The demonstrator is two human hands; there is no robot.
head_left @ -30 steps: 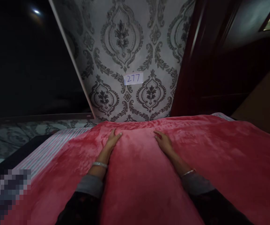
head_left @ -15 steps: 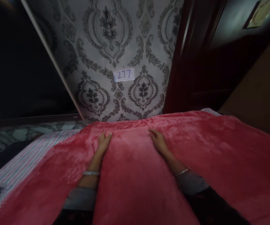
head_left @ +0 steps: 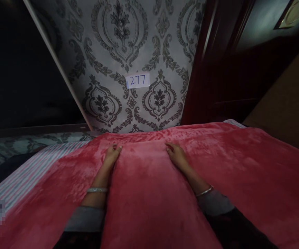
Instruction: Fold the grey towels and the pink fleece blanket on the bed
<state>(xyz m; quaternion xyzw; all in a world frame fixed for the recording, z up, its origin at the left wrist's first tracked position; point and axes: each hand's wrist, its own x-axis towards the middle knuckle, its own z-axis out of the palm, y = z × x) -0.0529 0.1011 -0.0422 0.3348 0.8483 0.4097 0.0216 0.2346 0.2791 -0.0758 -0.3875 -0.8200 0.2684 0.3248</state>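
Note:
A red plush blanket (head_left: 149, 186) spreads across the lower part of the head view, with a folded strip running down its middle between my arms. My left hand (head_left: 111, 154) is closed on the far left corner of that strip, thumb along the top and fingers partly hidden. At the far right corner, my right hand (head_left: 176, 155) also grips the blanket, its fingers curled over the edge. The strip's far edge stretches between the two hands. Beyond it lies another rumpled stretch of the same red fabric.
Striped cloth (head_left: 32, 169) shows under the blanket on the left. Behind stands a patterned papered wall (head_left: 118, 103) bearing a paper label (head_left: 138, 80) marked 277. A large dark screen (head_left: 27, 69) rises at left, and a dark red wooden panel (head_left: 216, 86) at right.
My left hand has shifted slightly left and outward with the blanket's edge. My right hand has stayed almost in place.

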